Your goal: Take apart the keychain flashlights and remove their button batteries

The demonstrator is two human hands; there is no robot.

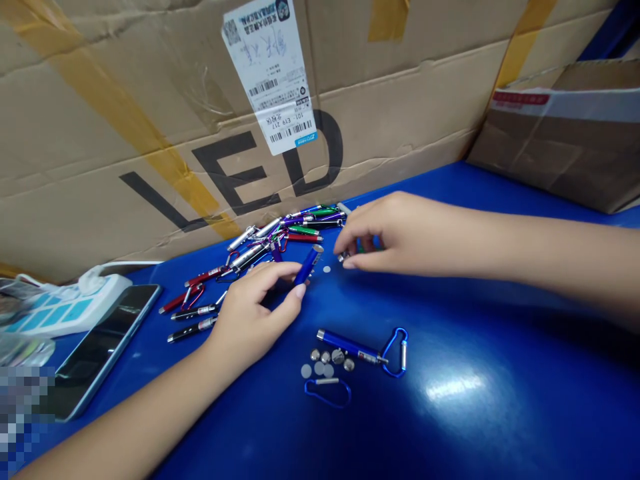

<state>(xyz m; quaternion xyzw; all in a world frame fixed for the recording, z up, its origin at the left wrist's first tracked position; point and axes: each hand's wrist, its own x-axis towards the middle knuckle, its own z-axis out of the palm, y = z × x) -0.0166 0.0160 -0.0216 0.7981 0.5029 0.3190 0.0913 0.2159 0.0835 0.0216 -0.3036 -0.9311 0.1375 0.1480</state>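
Likely workshop: taped LED carton (400,100) across top, heaped keychain penlights (250,256) mid-frame, loose button cells (325,358) on blue table (500,307).

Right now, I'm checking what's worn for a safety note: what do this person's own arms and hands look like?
The left hand and right hand wear no gloves. The left forearm and right forearm are bare to the picture's edges, with no sleeve in view. No ring, watch, bracelet or marking shows on the visible parts.
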